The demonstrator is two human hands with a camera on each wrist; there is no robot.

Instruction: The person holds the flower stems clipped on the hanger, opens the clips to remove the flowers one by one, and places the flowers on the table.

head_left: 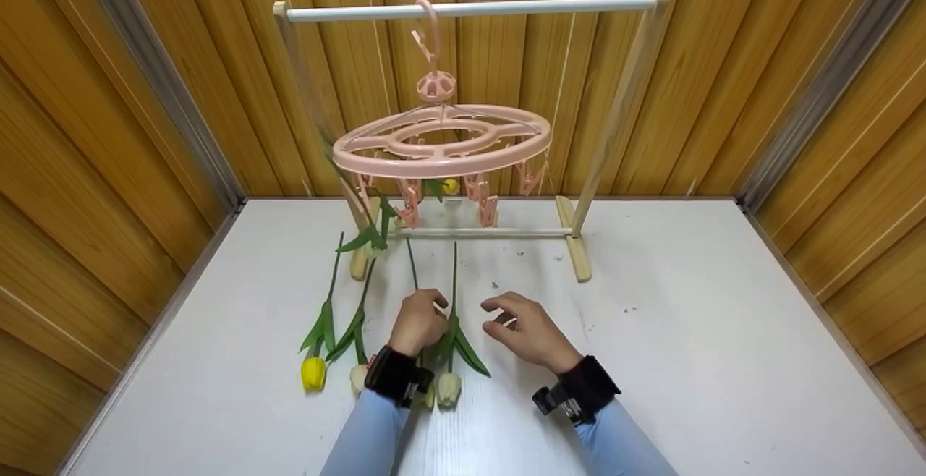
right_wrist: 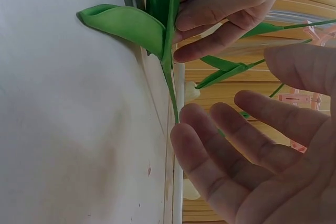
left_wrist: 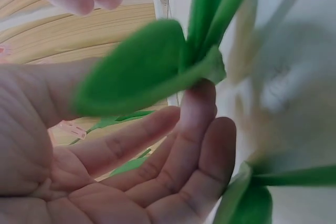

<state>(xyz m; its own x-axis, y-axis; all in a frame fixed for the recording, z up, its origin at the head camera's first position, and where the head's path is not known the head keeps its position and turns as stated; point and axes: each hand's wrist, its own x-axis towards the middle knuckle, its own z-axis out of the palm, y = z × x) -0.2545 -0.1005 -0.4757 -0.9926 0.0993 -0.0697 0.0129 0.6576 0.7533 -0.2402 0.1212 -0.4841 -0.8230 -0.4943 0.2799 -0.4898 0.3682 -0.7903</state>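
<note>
In the head view my left hand [head_left: 419,323] is beside a pale tulip [head_left: 448,389] with a thin stem and green leaves. In the left wrist view a leaf [left_wrist: 136,69] passes in front of the thumb, and one fingertip touches the leaf base; the thumb's tip is hidden. My right hand [head_left: 532,331] hovers right of this tulip, fingers loosely bent and holding nothing. Another tulip, its stem [head_left: 412,262] visible, lies partly under the left hand and wrist. Further left are a yellow tulip [head_left: 313,373] and a pale one [head_left: 359,377] partly covered by the wristband.
A pink round clip hanger [head_left: 441,165] hangs from the white rod [head_left: 521,7] of a wooden stand [head_left: 615,114]. Below its ring dangle several clips [head_left: 488,210]. A pale tulip [head_left: 375,250] hangs at its left, and a yellow tulip [head_left: 451,186] shows behind.
</note>
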